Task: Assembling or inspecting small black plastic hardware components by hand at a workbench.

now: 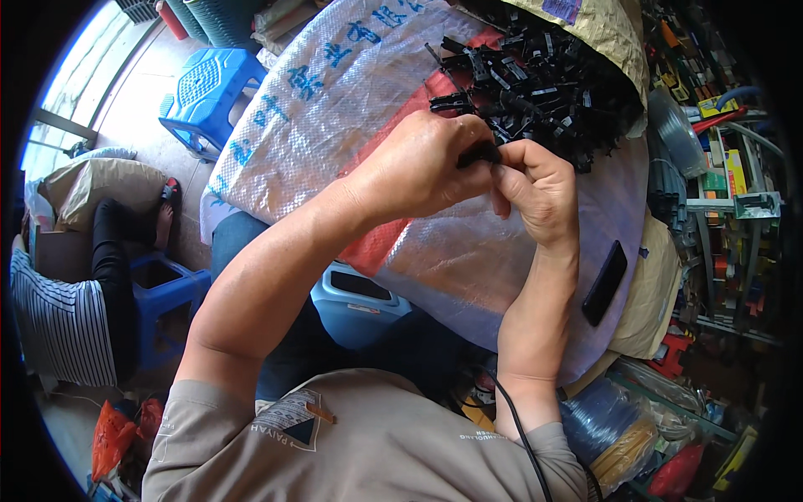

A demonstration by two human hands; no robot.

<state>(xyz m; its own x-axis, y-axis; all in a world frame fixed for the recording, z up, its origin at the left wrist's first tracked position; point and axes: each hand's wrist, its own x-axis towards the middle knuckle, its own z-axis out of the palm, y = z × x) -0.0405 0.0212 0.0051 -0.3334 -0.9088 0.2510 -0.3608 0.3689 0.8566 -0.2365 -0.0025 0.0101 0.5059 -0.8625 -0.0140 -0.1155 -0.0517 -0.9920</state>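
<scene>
My left hand [431, 159] is curled closed around a small black plastic part [479, 154], whose exact kind is mostly hidden by the fingers. Meeting it from the other side, my right hand [539, 186] pinches thumb against finger at the part's right end. Both hands are over a woven plastic sack [452, 272] with a red stripe. Just beyond them lies a heap of small black plastic parts [544, 84], piled by the mouth of a tan sack [615, 38].
A black phone [605, 283] lies on the sack at right. Beneath its near edge is a light-blue plastic bin [355, 305]. Blue stools [209, 96] are at left, where another person [71, 309] sits. Crowded shelves [736, 201] line the right side; a black cable [523, 427] hangs near my right arm.
</scene>
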